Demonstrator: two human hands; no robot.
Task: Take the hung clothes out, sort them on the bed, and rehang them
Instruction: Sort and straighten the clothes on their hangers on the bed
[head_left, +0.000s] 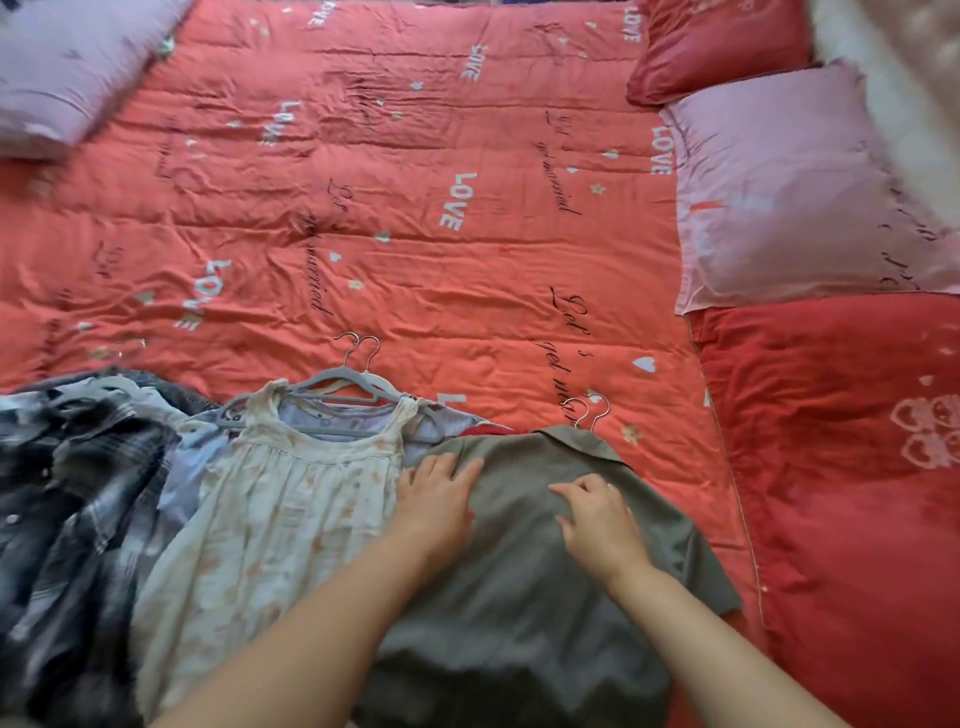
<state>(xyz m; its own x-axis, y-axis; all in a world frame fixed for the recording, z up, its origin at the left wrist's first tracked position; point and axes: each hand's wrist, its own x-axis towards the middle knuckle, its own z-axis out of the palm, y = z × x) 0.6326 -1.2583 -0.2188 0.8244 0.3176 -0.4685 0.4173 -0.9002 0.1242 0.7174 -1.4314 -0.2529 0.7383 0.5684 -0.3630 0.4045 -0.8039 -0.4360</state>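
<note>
Coral-quilted bed (415, 208): olive shirt (519, 597) under left grip (439, 499) and right grip (597, 525); cream dress (270, 519) just left; plaid shirts (78, 493) farther left; lilac pillow (779, 182) beyond right grip.

The green shirt (519, 597) in front of me is smooth, matt cloth. The cream dress (270, 519) is thin and crinkled, and the checked shirt (78, 493) is soft woven cloth. My quilt (415, 208) is creased, stitched cloth with a faint sheen; the pillow (779, 192) is glossier. The hangers (343, 384) look matt grey, with shiny metal hooks (363, 345).

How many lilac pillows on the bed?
2. One lilac pillow lies at the far left corner; the other sits at the right edge, just below a red pillow. More may lie outside the frame.
</note>
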